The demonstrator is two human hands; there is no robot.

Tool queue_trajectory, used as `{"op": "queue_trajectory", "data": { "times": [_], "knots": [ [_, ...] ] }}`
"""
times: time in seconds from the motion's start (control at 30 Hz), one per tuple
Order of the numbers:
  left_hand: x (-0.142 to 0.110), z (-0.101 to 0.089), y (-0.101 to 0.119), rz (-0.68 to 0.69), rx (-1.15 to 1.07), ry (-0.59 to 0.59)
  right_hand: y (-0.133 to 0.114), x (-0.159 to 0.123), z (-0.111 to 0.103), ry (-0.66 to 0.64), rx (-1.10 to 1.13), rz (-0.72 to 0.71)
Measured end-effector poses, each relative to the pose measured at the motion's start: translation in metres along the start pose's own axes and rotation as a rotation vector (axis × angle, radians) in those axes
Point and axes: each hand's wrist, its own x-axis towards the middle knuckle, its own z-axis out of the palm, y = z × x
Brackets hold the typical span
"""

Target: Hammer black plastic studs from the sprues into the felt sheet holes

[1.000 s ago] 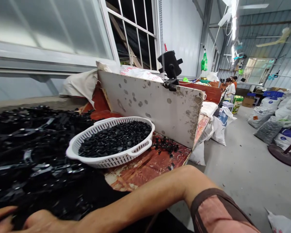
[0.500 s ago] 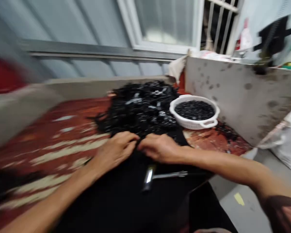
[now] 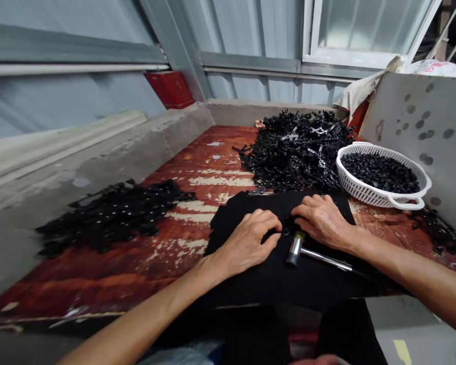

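My left hand (image 3: 253, 235) is at the middle of the black mat (image 3: 247, 284), its fingers curled and its thumb close to the forefinger. Facing it, my right hand (image 3: 321, 220) has its fingers bent in towards a dark spot on the mat. A small black plastic part (image 3: 286, 231) with a round end shows between the fingertips; black on black, its outline is hard to make out. Just below my right hand lies a small hammer (image 3: 296, 248) with a metal head and a thin metal handle, which neither hand grips.
A heap of black slotted parts (image 3: 300, 152) rises behind the mat. At right stands a white basket (image 3: 365, 195) of small black pieces, with loose bits (image 3: 439, 230) beside it. Another black pile (image 3: 117, 215) lies left on the worn red tabletop (image 3: 190, 172). A grey board (image 3: 421, 111) borders the right.
My view has swung left and down from the aisle and basket to the mat. Both hands now show clearly and stay close together; the hammer lies still on the mat.
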Motion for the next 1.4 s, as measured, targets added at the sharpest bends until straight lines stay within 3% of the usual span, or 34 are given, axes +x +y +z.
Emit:
{"op": "queue_trajectory", "data": {
  "times": [0.13, 0.37, 0.57, 0.7, 0.9, 1.1, 1.4],
  "knots": [
    [0.014, 0.003, -0.005, -0.009, 0.011, 0.022, -0.003, 0.010, 0.003, -0.030, -0.016, -0.024],
    [0.032, -0.001, -0.008, 0.072, 0.161, -0.053, 0.001, 0.014, 0.004, -0.041, 0.001, -0.014],
    [-0.010, -0.016, -0.020, 0.071, 0.327, -0.009, -0.010, 0.026, 0.000, -0.053, 0.039, -0.071],
    [-0.042, -0.020, -0.012, 0.141, 0.420, 0.017, -0.027, 0.024, 0.000, -0.113, 0.077, -0.167],
    [-0.033, -0.030, 0.004, 0.022, 0.311, -0.225, -0.031, 0.013, -0.003, -0.139, 0.042, -0.142],
    [-0.033, -0.025, 0.003, -0.014, 0.191, -0.163, -0.029, 0.015, -0.002, -0.150, 0.008, -0.080],
    [-0.052, -0.020, 0.019, -0.040, 0.030, -0.161, -0.037, 0.056, 0.010, -0.089, 0.033, -0.108]
  ]
}}
